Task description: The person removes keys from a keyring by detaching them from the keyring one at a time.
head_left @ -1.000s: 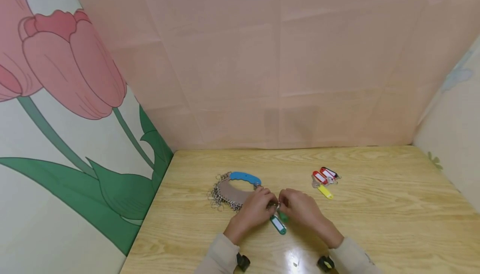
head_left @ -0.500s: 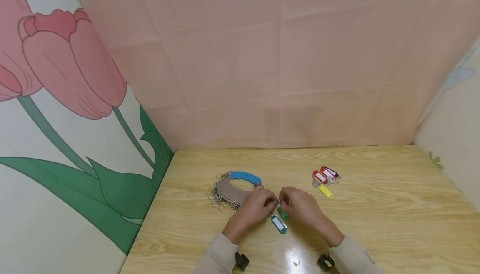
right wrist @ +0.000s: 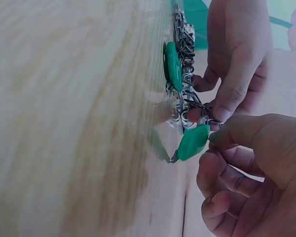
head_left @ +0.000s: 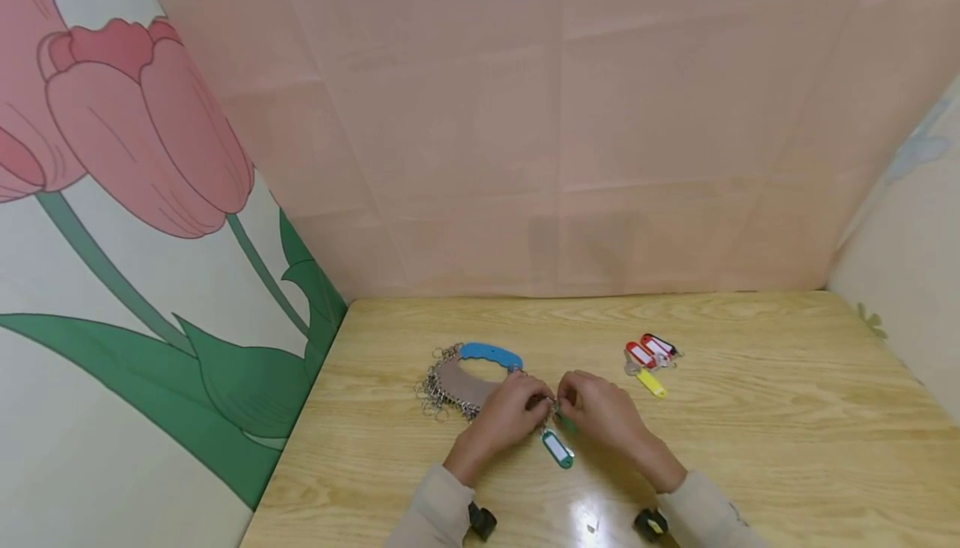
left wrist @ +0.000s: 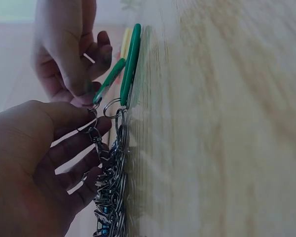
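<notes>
My left hand (head_left: 512, 411) is at the right end of a curved grey-brown holder (head_left: 463, 387) with a blue handle (head_left: 491, 355) and many metal clips. In the left wrist view its thumb and forefinger pinch a metal split ring (left wrist: 92, 120) on a clip. Close against it, my right hand (head_left: 602, 409) pinches the ring end of a green key tag (right wrist: 194, 142), partly hidden by the fingers in the head view. Another green key tag (head_left: 557, 449) with a white label hangs from the holder and lies on the table, just below both hands.
Farther back on the right lies a small group of key tags: red tags (head_left: 641, 355), a black tag (head_left: 663, 341) and a yellow tag (head_left: 651, 383), with keys. A pink-beige sheet (head_left: 480, 156) stands behind the wooden table (head_left: 772, 415), with walls on both sides.
The green tag at my right hand has shifted slightly and shows less under the fingers. My right hand has moved a little up and left. The holder and other tags stay put.
</notes>
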Demonstrator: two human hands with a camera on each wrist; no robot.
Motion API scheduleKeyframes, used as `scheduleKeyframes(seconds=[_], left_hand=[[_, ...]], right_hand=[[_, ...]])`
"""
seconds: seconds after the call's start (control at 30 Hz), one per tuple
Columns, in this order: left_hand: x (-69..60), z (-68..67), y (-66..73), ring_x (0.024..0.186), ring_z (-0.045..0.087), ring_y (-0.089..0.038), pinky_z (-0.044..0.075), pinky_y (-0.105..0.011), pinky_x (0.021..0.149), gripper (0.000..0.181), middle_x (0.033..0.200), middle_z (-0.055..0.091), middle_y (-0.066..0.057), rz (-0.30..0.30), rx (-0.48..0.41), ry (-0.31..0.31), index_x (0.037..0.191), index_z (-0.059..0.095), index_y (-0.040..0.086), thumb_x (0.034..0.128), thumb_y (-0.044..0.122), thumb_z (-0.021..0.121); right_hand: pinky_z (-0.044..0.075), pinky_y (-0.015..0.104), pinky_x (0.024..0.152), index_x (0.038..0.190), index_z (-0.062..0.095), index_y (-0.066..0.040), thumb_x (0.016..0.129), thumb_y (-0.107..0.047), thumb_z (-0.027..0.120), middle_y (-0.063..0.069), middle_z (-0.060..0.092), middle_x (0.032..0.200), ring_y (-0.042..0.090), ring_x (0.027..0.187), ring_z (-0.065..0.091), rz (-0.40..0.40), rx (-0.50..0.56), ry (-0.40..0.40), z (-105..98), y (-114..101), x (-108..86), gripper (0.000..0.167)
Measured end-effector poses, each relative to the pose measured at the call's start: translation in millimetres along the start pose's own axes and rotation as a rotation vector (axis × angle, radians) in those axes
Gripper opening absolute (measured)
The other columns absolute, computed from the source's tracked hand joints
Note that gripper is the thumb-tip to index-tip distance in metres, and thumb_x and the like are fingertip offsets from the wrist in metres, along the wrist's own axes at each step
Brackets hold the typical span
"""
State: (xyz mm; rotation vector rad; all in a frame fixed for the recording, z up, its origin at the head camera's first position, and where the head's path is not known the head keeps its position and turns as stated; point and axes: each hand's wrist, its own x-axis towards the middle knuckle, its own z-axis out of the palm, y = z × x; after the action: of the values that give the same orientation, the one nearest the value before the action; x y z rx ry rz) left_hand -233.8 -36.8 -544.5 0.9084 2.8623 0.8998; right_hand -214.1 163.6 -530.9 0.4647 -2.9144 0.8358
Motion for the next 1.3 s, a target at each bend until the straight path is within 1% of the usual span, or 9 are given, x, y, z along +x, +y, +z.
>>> scheduleKeyframes(seconds=[0.2, 0.37, 0.5, 0.73, 0.9, 1.03, 1.13, 1.3], left_hand=[[0.3, 0.9, -3.5, 0.098, 0.059, -0.002, 0.050, -0.022, 0.090, 0.014, 0.105, 0.077, 0.013, -0.014, -0.070, 0.001, 0.108, 0.080, 0.022, 0.1065, 0.024, 0.067], [0.6, -0.7, -3.8, 0.097, 0.059, -0.002, 0.050, -0.022, 0.090, 0.015, 0.104, 0.077, 0.012, 0.001, -0.105, 0.008, 0.108, 0.080, 0.021, 0.1072, 0.024, 0.066], [0.6, -1.6, -3.0, 0.097, 0.059, -0.003, 0.050, -0.022, 0.091, 0.016, 0.105, 0.078, 0.010, 0.000, -0.117, 0.008, 0.108, 0.080, 0.020, 0.1080, 0.024, 0.065], [0.1, -1.1, -4.8, 0.099, 0.059, -0.003, 0.051, -0.023, 0.092, 0.016, 0.107, 0.077, 0.010, -0.006, -0.122, 0.004, 0.109, 0.079, 0.021, 0.1083, 0.024, 0.064], [0.4, -0.6, -6.6, 0.098, 0.059, -0.003, 0.050, -0.023, 0.092, 0.015, 0.106, 0.078, 0.010, 0.003, -0.132, 0.006, 0.108, 0.079, 0.021, 0.1080, 0.023, 0.064], [1.1, -0.2, -7.8, 0.098, 0.060, -0.003, 0.050, -0.023, 0.092, 0.015, 0.106, 0.078, 0.010, 0.012, -0.145, 0.004, 0.108, 0.080, 0.020, 0.1081, 0.023, 0.065], [1.5, -0.5, -8.1, 0.098, 0.060, -0.002, 0.050, -0.023, 0.093, 0.016, 0.105, 0.078, 0.010, 0.010, -0.157, 0.001, 0.108, 0.080, 0.020, 0.1083, 0.023, 0.064], [2.1, -1.1, -7.6, 0.098, 0.060, -0.003, 0.050, -0.024, 0.093, 0.016, 0.105, 0.078, 0.009, 0.015, -0.175, 0.001, 0.108, 0.080, 0.019, 0.1085, 0.023, 0.064]], right_hand=[[0.042, 0.026, 0.054, 0.083, 0.067, -0.021, 0.088, -0.013, 0.081, -0.009, 0.060, 0.076, 0.006, 0.064, 0.051, 0.004, -0.021, 0.023, 2.2, 0.1, 2.7, 0.017], [0.042, 0.026, 0.054, 0.081, 0.065, -0.022, 0.086, -0.014, 0.081, -0.009, 0.060, 0.075, 0.006, 0.064, 0.051, 0.006, -0.028, 0.028, 1.7, -1.4, 4.5, 0.018], [0.041, 0.026, 0.054, 0.081, 0.064, -0.021, 0.086, -0.013, 0.080, -0.009, 0.059, 0.075, 0.006, 0.063, 0.051, 0.001, -0.034, 0.036, 0.4, -3.8, 4.0, 0.019], [0.042, 0.026, 0.055, 0.079, 0.063, -0.021, 0.083, -0.011, 0.080, -0.010, 0.058, 0.074, 0.005, 0.063, 0.050, -0.037, -0.039, 0.071, 0.5, -6.1, 3.1, 0.021], [0.042, 0.026, 0.055, 0.079, 0.062, -0.022, 0.082, -0.011, 0.079, -0.011, 0.058, 0.074, 0.004, 0.064, 0.051, -0.049, -0.052, 0.076, 1.4, -5.7, 4.3, 0.020], [0.042, 0.025, 0.054, 0.079, 0.064, -0.021, 0.081, -0.009, 0.079, -0.010, 0.059, 0.075, 0.004, 0.063, 0.051, -0.068, -0.060, 0.088, 1.9, -5.0, 5.2, 0.018], [0.042, 0.026, 0.054, 0.079, 0.065, -0.021, 0.080, -0.008, 0.079, -0.010, 0.059, 0.075, 0.004, 0.063, 0.051, -0.068, -0.058, 0.093, 1.5, -5.0, 5.7, 0.018], [0.042, 0.027, 0.055, 0.079, 0.063, -0.022, 0.081, -0.010, 0.080, -0.011, 0.057, 0.073, 0.005, 0.063, 0.051, -0.046, -0.059, 0.074, 1.8, -5.1, 7.2, 0.021]])
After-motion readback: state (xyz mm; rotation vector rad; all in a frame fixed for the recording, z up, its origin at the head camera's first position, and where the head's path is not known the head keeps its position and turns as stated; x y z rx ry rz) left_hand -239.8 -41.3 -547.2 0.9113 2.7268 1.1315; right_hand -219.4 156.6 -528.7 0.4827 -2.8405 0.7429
